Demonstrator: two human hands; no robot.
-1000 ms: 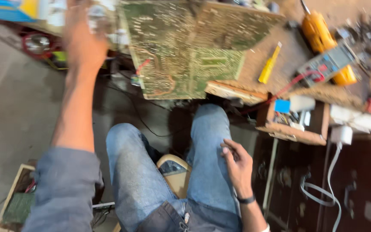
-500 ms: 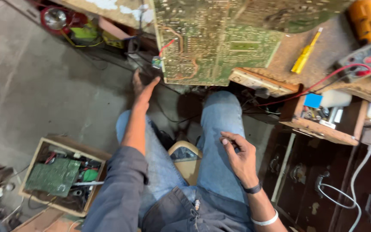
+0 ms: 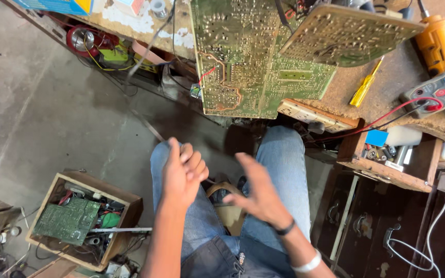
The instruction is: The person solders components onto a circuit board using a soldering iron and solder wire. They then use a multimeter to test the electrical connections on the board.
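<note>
Closest to us, both hands hang over our lap, above the knees in blue jeans. Our left hand (image 3: 181,172) is held up with its fingers loosely curled toward the palm, and it holds nothing. Our right hand (image 3: 261,193) is beside it, apart from it, with the fingers spread open and also empty; a dark band is on its wrist. On the floor to the left stands a wooden box (image 3: 124,206) with a small green board and loose parts inside. Farther away, at the edge of the counter (image 3: 382,87), lies the large circuit board (image 3: 253,62), the thing nearest to our hands. It shows its solder side, pale green with many small shiny points and thin lines, and one part of it sticks out over the edge above our knees. We judge it light and stiff but fragile, with sharp solder tips, so it is best taken at its bare edges. A second board (image 3: 346,33) lies tilted across its right upper part. Beyond are a yellow screwdriver (image 3: 365,85) and a meter (image 3: 439,92) with red and black leads.
</note>
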